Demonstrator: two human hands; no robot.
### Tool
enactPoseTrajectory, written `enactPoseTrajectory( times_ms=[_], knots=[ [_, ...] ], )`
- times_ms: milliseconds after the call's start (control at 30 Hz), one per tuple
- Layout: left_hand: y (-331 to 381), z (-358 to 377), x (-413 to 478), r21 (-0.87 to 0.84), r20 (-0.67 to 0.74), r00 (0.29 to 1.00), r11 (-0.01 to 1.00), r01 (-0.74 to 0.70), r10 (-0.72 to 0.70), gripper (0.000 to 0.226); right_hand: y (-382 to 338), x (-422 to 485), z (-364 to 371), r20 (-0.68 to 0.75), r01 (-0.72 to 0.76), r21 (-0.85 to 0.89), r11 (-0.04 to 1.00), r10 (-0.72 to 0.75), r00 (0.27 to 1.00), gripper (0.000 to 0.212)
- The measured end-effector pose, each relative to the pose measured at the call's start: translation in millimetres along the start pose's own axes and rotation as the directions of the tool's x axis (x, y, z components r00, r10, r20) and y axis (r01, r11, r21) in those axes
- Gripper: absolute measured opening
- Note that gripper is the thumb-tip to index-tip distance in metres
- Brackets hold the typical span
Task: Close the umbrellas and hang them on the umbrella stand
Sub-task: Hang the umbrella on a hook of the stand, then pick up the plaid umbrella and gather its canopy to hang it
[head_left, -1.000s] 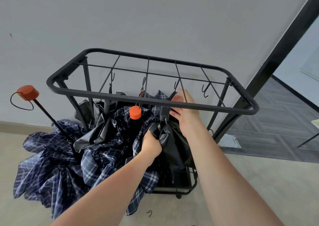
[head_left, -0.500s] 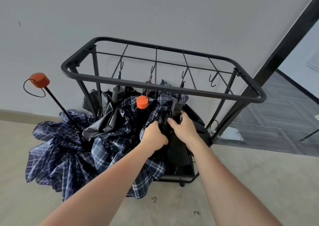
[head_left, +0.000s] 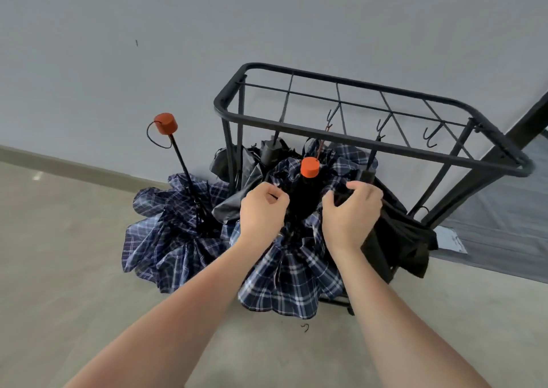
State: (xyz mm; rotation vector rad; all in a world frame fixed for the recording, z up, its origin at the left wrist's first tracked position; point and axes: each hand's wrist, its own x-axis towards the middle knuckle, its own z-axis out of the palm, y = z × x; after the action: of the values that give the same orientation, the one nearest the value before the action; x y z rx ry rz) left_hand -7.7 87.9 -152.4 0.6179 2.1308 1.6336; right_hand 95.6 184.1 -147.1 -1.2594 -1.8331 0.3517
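Note:
The black metal umbrella stand [head_left: 370, 147] stands against the wall, with hooks under its top grid. A blue plaid umbrella with an orange handle [head_left: 310, 166] hangs in it by its strap, its canopy [head_left: 293, 281] loose and spilling out at the front. My left hand [head_left: 261, 212] and my right hand [head_left: 353, 212] are curled on this canopy's fabric, one on each side of the shaft. A black umbrella [head_left: 397, 239] hangs to the right. A second plaid umbrella [head_left: 166, 239] lies half open on the floor to the left, orange handle [head_left: 166, 123] up.
Another black umbrella [head_left: 269, 153] hangs at the stand's back left. A free hook [head_left: 430, 138] hangs at the right. A small loose hook [head_left: 304, 327] lies on the concrete floor in front. A black door frame [head_left: 527, 121] and a dark floor are on the right.
Both hands have left the black umbrella on the right and moved left onto the plaid umbrella hanging in the stand. The view has shifted left and down.

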Motion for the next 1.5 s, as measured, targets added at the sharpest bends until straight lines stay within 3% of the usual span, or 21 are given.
enactPoseTrajectory(
  times_ms=[100, 167, 267, 333, 433, 500, 700, 867, 1000, 1167, 1500],
  knots=[
    [-17, -38, 8, -0.032, -0.094, 0.995, 0.999, 0.037, -0.040, 0.010, -21, -21, 7, -0.078, 0.178, -0.043, 0.983, -0.181, 0.980, 0.015],
    [-29, -67, 18, -0.027, -0.201, 0.978, 0.998, 0.058, -0.062, 0.012, -36, -33, 12, -0.044, 0.249, -0.002, 0.968, -0.249, 0.968, 0.011],
    [-41, -109, 41, -0.031, -0.387, 0.914, 0.993, 0.116, -0.119, 0.016, -54, -46, 21, 0.075, 0.308, 0.141, 0.941, -0.320, 0.944, 0.038],
    [-45, -132, 61, -0.061, -0.428, 0.888, 0.986, 0.156, -0.167, 0.028, -66, -53, 25, 0.154, 0.337, 0.202, 0.920, -0.369, 0.916, 0.053],
    [-40, -154, 89, -0.074, -0.328, 0.925, 0.981, 0.179, -0.193, 0.063, -78, -62, 26, 0.274, 0.360, 0.251, 0.899, -0.422, 0.864, 0.060],
    [-35, -162, 104, -0.077, -0.238, 0.957, 0.985, 0.152, -0.167, 0.069, -85, -67, 23, 0.323, 0.382, 0.272, 0.883, -0.458, 0.828, 0.062],
    [-9, -165, 119, -0.172, -0.052, 0.991, 0.978, 0.116, -0.126, 0.051, -93, -74, 7, 0.380, 0.383, 0.320, 0.866, -0.488, 0.786, 0.061],
    [-2, -158, 116, -0.130, -0.079, 0.992, 0.988, 0.087, -0.098, 0.018, -94, -74, 3, 0.423, 0.365, 0.323, 0.873, -0.478, 0.770, 0.059],
    [2, -166, 101, -0.109, -0.130, 0.991, 0.994, -0.019, 0.004, 0.024, -106, -80, 13, 0.562, 0.291, 0.327, 0.899, -0.433, 0.705, 0.049],
    [17, -196, 83, -0.045, -0.110, 0.986, 0.990, -0.133, 0.127, 0.026, -135, -95, 31, 0.694, 0.137, 0.337, 0.932, -0.344, 0.632, 0.014],
    [105, -271, 31, -0.030, -0.133, 0.917, 0.923, -0.383, 0.376, 0.025, -152, -161, 82, 0.892, -0.057, 0.262, 0.963, -0.220, 0.394, 0.066]
  ],
)
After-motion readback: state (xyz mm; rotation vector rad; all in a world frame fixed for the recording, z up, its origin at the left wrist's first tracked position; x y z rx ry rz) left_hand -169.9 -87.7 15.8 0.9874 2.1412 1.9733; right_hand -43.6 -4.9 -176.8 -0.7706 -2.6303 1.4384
